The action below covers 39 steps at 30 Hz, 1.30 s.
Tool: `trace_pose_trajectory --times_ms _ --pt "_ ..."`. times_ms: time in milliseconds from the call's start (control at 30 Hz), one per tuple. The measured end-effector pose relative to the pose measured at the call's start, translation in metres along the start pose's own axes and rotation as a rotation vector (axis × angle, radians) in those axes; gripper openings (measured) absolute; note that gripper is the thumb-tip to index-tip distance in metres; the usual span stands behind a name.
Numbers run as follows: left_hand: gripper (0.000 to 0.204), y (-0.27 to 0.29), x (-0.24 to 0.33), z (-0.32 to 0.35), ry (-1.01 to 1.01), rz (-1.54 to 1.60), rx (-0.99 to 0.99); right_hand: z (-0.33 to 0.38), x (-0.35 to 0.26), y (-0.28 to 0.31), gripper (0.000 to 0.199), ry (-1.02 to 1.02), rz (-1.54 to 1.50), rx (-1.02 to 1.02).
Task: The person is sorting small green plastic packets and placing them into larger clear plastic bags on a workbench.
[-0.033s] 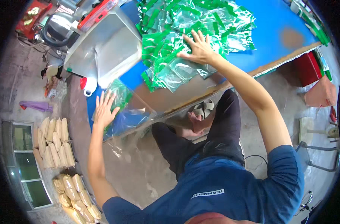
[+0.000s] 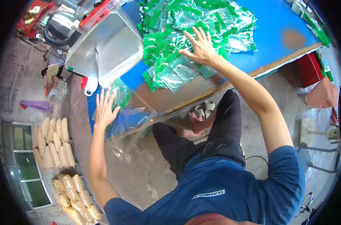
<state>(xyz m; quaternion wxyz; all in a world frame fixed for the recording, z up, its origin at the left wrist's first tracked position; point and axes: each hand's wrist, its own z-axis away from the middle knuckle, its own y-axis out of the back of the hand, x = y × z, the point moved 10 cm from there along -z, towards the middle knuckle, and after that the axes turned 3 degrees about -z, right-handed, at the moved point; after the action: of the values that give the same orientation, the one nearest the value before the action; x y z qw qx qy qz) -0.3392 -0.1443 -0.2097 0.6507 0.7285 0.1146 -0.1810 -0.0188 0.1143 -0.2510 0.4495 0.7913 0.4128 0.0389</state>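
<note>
A large heap of clear plastic bags with green bands point(image 2: 170, 71) covers the table's middle. Over its near part my right hand point(image 2: 201, 48) is spread, palm down, with nothing gripped; whether it presses on the bags cannot be told. At the table's left corner, my left hand point(image 2: 106, 108) lies with fingers stretched out, against a clear plastic bag holding smaller green-banded bags point(image 2: 122, 95). The clear bag's loose end point(image 2: 136, 122) drapes past the table's near edge. Both palms are hidden.
The blue table point(image 2: 269, 45) has a worn brown front edge. On its left stand a grey bin point(image 2: 116, 45) and a white jug with a red cap point(image 2: 88, 86). Wrapped bundles point(image 2: 52, 144) sit on the left floor. Far left, another person point(image 2: 52, 71) is visible. A red box point(image 2: 308, 69) stands right.
My right hand has shifted slightly up and away over the heap, fingers still spread. My left hand has barely moved.
</note>
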Motion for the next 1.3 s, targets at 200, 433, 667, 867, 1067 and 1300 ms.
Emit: trace_pose_trajectory --times_ms 200,433,667,867,1067,1300 --pt "0.029 -0.012 0.162 0.061 0.565 1.271 -0.181 0.101 -0.103 0.025 0.074 0.272 -0.009 -0.307" --pt "0.054 -0.067 0.244 0.065 0.915 2.475 -0.078 0.157 -0.159 0.034 0.05 0.519 -0.592 -0.526" --pt "0.027 -0.082 0.232 0.068 1.071 2.286 0.22 0.108 -0.161 0.021 0.044 0.37 -0.236 -0.209" --pt "0.031 -0.062 0.241 0.069 0.996 2.488 0.038 0.133 -0.175 0.02 0.037 0.336 -0.761 -0.671" --pt "0.031 -0.071 0.232 0.087 1.082 2.175 0.146 0.109 -0.127 0.009 0.076 0.463 -0.098 -0.38" --pt "0.016 0.063 0.205 0.081 0.339 0.868 0.554 0.146 -0.158 0.047 0.034 0.523 -0.461 -0.561"
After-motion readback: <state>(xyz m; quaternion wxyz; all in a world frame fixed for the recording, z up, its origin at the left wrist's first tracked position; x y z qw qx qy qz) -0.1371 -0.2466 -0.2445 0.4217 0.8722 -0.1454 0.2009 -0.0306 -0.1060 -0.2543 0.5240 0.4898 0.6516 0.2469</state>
